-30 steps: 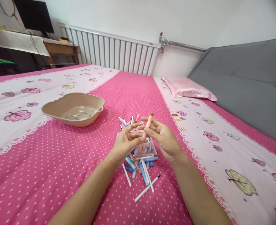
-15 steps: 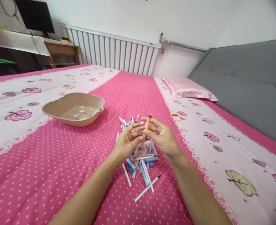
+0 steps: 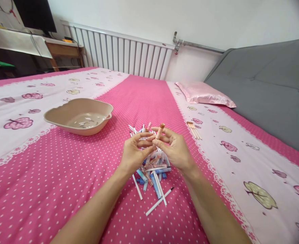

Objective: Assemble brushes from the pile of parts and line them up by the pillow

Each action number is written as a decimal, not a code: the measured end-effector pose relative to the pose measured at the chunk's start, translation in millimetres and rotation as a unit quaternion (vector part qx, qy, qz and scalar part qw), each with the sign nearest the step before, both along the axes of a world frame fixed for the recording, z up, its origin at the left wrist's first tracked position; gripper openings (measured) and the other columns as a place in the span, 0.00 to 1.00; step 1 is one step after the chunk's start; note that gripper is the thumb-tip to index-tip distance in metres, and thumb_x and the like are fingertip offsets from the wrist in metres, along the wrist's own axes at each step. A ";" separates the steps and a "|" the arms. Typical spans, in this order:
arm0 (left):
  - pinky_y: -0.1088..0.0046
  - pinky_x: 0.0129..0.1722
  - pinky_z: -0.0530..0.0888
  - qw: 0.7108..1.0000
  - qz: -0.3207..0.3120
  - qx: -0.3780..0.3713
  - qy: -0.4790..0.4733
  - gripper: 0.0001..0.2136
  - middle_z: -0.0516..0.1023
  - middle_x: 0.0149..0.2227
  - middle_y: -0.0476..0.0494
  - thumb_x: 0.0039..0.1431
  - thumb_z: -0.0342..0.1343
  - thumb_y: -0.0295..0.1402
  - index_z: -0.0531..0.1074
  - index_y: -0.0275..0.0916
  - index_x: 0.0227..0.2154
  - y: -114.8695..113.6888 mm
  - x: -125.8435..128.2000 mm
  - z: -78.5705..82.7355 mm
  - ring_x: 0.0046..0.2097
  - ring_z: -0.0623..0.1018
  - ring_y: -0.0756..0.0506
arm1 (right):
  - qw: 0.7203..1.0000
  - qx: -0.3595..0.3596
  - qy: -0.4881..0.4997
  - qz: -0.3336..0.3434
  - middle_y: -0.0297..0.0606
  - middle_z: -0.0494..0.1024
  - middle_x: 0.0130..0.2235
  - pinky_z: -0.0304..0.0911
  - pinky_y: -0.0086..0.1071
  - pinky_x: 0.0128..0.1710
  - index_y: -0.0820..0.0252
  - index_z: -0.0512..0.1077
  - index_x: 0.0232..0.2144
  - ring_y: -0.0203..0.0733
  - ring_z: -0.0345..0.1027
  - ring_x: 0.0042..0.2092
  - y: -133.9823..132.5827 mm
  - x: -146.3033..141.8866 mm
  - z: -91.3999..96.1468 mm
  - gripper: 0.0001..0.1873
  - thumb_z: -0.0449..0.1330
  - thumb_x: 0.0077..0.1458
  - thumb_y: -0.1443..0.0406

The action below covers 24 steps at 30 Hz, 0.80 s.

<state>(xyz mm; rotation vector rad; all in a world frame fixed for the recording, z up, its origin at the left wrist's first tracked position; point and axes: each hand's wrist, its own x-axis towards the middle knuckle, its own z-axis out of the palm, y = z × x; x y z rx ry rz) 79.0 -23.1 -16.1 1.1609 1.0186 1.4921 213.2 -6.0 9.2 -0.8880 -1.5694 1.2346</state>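
Where the forearms converge from 6 o'clock, a pile [image 3: 153, 173] of loose white, blue and pink pens lies between them on the bedspread [image 3: 63, 176]. A few white ones fan out toward 6 o'clock, and the outermost lies slanted, just clear of the rest.

Directly above the pile, left hand [image 3: 133, 154] and right hand [image 3: 175, 150] both pinch one pink tube [image 3: 160, 130]. Fingertips are clamped round its lower half. The capped end sticks up toward 1 o'clock, clear of the right fingers. The tube is off the bed, held over the pile's far edge.

Farther out:
- A beige basin [image 3: 63, 117] sits at 10 o'clock of the hands, well apart, with small scraps in the bottom.
- Pinkish sticks [image 3: 194, 130] lie at 2 o'clock, parallel on the pale border.
- A pink pillow [image 3: 205, 96] lies at 1 o'clock, beside the grey headboard [image 3: 266, 88].
- A white radiator [image 3: 121, 54] runs along the wall at 12 o'clock.
- A wooden desk [image 3: 63, 51] and dark monitor [image 3: 35, 15] are in the far corner at 10–11 o'clock.
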 end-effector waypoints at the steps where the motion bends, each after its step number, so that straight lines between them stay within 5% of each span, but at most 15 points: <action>1: 0.72 0.30 0.75 1.000 0.008 0.002 0.009 0.20 0.81 0.26 0.46 0.36 0.70 0.32 0.74 0.37 0.35 -0.3 0.1 0.0 0.29 0.80 0.45 | 1.000 0.004 -0.001 -0.001 0.39 0.81 0.38 0.70 0.39 0.43 0.58 0.70 0.47 0.43 0.75 0.42 0.2 -0.3 -1.0 0.19 0.63 0.50 0.65; 9: 0.74 0.31 0.72 0.997 0.068 0.022 0.000 0.19 0.79 0.28 0.48 0.39 0.67 0.28 0.73 0.36 0.38 5.7 -3.5 -3.0 0.30 0.77 0.49 | 0.998 0.062 -0.003 -0.029 0.40 0.77 0.47 0.66 0.39 0.49 0.56 0.68 0.48 0.42 0.70 0.49 3.1 6.9 2.2 0.23 0.65 0.49 0.64; 13: 0.74 0.35 0.72 0.991 0.130 0.035 -0.010 0.16 0.77 0.30 0.49 0.40 0.65 0.27 0.73 0.36 0.37 10.9 -10.0 -4.7 0.32 0.76 0.50 | 0.990 0.056 -0.118 -0.045 0.38 0.79 0.36 0.68 0.36 0.40 0.58 0.73 0.42 0.40 0.73 0.38 4.0 25.8 9.3 0.16 0.65 0.48 0.66; 17: 0.73 0.36 0.71 0.989 0.148 0.027 -0.006 0.16 0.77 0.30 0.48 0.41 0.65 0.29 0.73 0.35 0.36 13.9 -14.2 -5.5 0.33 0.76 0.49 | 0.941 0.045 -0.311 0.124 0.32 0.77 0.25 0.62 0.28 0.24 0.57 0.76 0.33 0.37 0.70 0.26 0.1 37.3 12.1 0.08 0.64 0.47 0.68; 20: 0.73 0.36 0.71 0.986 0.164 0.023 0.000 0.16 0.77 0.30 0.48 0.40 0.65 0.29 0.73 0.35 0.36 14.8 -14.9 -5.0 0.33 0.76 0.49 | 0.893 0.071 -0.365 0.253 0.29 0.78 0.27 0.60 0.25 0.23 0.55 0.76 0.30 0.35 0.70 0.25 -2.7 31.8 11.1 0.11 0.65 0.42 0.73; 24: 0.74 0.35 0.71 0.987 0.160 0.026 -0.002 0.15 0.78 0.30 0.49 0.41 0.64 0.29 0.73 0.35 0.35 14.9 -15.4 -4.3 0.32 0.76 0.50 | 0.865 0.077 -0.420 0.264 0.32 0.80 0.30 0.62 0.26 0.26 0.58 0.76 0.35 0.37 0.72 0.29 0.0 20.4 6.1 0.16 0.62 0.43 0.76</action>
